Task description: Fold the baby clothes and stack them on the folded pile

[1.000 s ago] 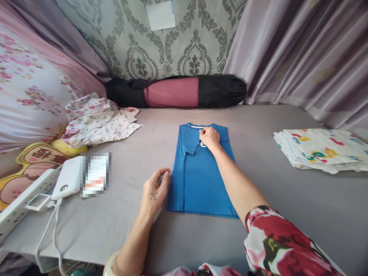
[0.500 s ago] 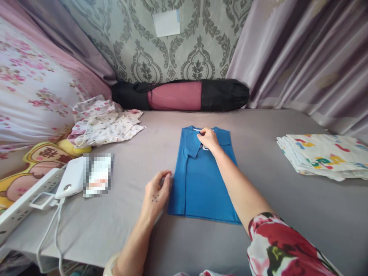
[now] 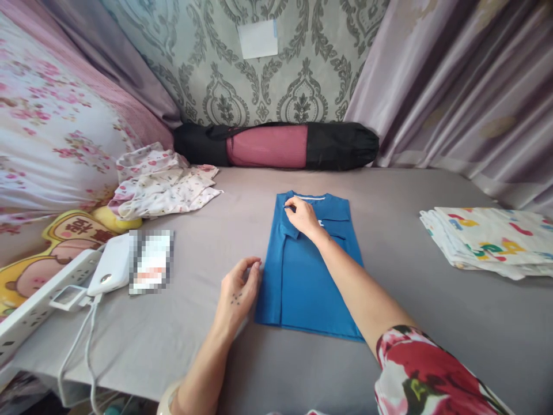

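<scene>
A blue T-shirt (image 3: 317, 282) lies on the grey sheet with both sides folded inward. Its neckline points away from me, and a bit of white print shows beside my wrist. My right hand (image 3: 302, 218) is over the upper left part, thumb and forefinger pinched on the cloth near the folded sleeve. Next to the shirt's left edge, my left hand (image 3: 239, 287) rests with its fingers loosely curved and nothing visible in them. Its fingertips are close to the blue edge; whether they touch it I cannot tell.
A long black and pink bag (image 3: 268, 146) lies along the wall. Crumpled printed clothes (image 3: 166, 181) are at the left back, folded printed cloth (image 3: 496, 239) at the right. Nearer left are a white power bank (image 3: 111, 264), cables, a power strip (image 3: 43, 297) and a pig cushion (image 3: 34, 276).
My right hand has moved left across the upper shirt, and the sleeve there now lies flatter. My left hand has stayed beside the shirt's edge. The view has shifted slightly.
</scene>
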Demonstrator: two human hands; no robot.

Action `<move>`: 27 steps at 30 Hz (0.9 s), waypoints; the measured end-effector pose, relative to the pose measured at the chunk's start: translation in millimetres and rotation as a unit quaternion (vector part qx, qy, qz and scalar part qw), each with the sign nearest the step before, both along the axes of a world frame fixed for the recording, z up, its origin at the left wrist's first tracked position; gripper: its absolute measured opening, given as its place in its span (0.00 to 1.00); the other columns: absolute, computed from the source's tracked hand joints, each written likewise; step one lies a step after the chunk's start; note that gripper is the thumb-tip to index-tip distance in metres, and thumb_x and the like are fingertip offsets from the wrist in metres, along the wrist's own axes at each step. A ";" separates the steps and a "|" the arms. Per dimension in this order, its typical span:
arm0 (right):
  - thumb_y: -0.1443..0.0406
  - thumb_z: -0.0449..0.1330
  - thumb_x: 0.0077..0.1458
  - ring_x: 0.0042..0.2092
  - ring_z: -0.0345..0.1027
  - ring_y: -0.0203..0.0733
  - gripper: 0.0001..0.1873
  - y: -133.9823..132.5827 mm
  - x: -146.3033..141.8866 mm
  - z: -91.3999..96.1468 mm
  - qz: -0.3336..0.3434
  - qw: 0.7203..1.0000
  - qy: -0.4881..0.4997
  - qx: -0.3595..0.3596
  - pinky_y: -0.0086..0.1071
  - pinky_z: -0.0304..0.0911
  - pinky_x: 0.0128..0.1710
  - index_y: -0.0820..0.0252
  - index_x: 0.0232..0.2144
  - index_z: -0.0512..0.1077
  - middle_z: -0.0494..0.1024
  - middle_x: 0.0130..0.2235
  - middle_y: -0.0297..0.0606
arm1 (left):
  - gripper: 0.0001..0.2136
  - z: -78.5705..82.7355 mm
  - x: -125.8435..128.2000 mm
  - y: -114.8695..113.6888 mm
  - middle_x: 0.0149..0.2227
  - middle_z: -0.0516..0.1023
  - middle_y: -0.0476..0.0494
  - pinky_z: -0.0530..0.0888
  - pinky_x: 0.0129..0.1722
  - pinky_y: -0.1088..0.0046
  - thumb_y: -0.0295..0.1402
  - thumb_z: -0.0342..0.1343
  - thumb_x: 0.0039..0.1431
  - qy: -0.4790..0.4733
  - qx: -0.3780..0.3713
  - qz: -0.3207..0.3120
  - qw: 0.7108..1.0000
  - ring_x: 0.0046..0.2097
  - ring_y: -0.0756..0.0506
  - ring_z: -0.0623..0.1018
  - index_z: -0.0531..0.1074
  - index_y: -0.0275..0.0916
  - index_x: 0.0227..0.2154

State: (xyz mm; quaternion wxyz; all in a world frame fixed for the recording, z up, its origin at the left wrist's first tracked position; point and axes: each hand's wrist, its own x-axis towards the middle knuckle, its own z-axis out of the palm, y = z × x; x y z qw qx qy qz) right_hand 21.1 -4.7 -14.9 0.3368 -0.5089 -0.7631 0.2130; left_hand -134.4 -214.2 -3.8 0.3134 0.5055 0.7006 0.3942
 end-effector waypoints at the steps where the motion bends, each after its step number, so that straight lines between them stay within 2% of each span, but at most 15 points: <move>1: 0.70 0.55 0.56 0.46 0.73 0.43 0.12 -2.1 -1.2 0.5 0.005 1.000 -0.011 -0.003 0.35 0.65 0.49 0.58 0.40 0.75 0.80 0.43 0.38 | 0.19 -0.1 -0.1 -0.1 0.35 0.81 0.43 0.70 0.31 0.74 0.47 0.49 0.62 0.000 -0.001 0.000 1.000 0.33 0.46 0.78 0.75 0.38 0.42; 6: 0.70 0.55 0.56 0.47 0.73 0.43 0.12 -12.2 -4.6 3.2 0.031 0.997 -0.071 -0.016 0.33 0.64 0.48 0.56 0.41 0.74 0.80 0.44 0.37 | 0.19 1.2 0.5 -0.2 0.36 0.81 0.43 0.71 0.32 0.73 0.47 0.49 0.62 0.006 0.000 -0.001 1.000 0.33 0.46 0.78 0.75 0.38 0.42; 10: 0.63 0.56 0.60 0.47 0.73 0.45 0.09 -18.8 -8.1 4.7 0.048 0.992 -0.113 0.002 0.34 0.63 0.47 0.57 0.39 0.75 0.80 0.43 0.39 | 0.18 1.9 0.9 0.1 0.35 0.81 0.43 0.71 0.32 0.74 0.47 0.49 0.62 0.003 -0.006 -0.001 1.000 0.32 0.46 0.78 0.75 0.38 0.41; 14: 0.61 0.46 0.67 0.49 0.72 0.43 0.17 -20.2 -13.5 3.8 0.045 0.991 -0.126 0.022 0.33 0.60 0.52 0.58 0.42 0.75 0.79 0.46 0.41 | 0.18 1.4 1.1 0.5 0.36 0.81 0.43 0.71 0.33 0.73 0.46 0.49 0.62 0.008 -0.002 -0.004 1.000 0.33 0.46 0.78 0.75 0.38 0.41; 16: 0.62 0.43 0.68 0.58 0.65 0.43 0.20 -18.1 -17.0 3.2 0.041 0.988 -0.144 0.026 0.36 0.53 0.59 0.61 0.49 0.72 0.74 0.55 0.44 | 0.18 1.2 1.4 0.6 0.37 0.81 0.43 0.71 0.34 0.73 0.46 0.49 0.62 0.013 0.003 -0.006 1.000 0.34 0.46 0.78 0.75 0.38 0.41; 18: 0.61 0.42 0.68 0.66 0.52 0.45 0.24 -14.2 -21.5 3.6 0.032 0.984 -0.176 0.011 0.41 0.42 0.65 0.66 0.58 0.65 0.63 0.64 0.47 | 0.17 1.1 1.8 0.4 0.38 0.81 0.43 0.71 0.35 0.73 0.46 0.49 0.62 0.017 0.005 -0.010 1.000 0.35 0.46 0.79 0.76 0.39 0.41; 21: 0.56 0.40 0.68 0.70 0.36 0.49 0.32 -6.2 -30.4 4.8 0.028 0.974 -0.225 -0.028 0.46 0.31 0.67 0.72 0.65 0.54 0.49 0.69 0.50 | 0.17 1.4 2.4 -0.4 0.38 0.81 0.44 0.71 0.36 0.74 0.45 0.49 0.63 0.016 0.009 -0.022 1.000 0.36 0.46 0.79 0.76 0.39 0.41; 24: 0.53 0.38 0.67 0.70 0.32 0.50 0.36 2.2 -39.8 2.5 0.033 0.966 -0.254 -0.047 0.46 0.27 0.67 0.76 0.66 0.50 0.44 0.70 0.53 | 0.17 2.2 2.9 -1.5 0.37 0.82 0.45 0.72 0.35 0.74 0.45 0.49 0.63 0.012 0.002 -0.023 1.000 0.35 0.46 0.79 0.76 0.39 0.41; 27: 0.52 0.38 0.67 0.70 0.32 0.51 0.38 8.2 -45.9 -5.4 0.022 0.961 -0.268 -0.057 0.45 0.27 0.67 0.78 0.66 0.48 0.44 0.70 0.54 | 0.17 3.4 3.3 -2.1 0.36 0.82 0.44 0.72 0.33 0.75 0.45 0.49 0.63 0.012 -0.004 -0.016 1.000 0.34 0.46 0.79 0.76 0.39 0.41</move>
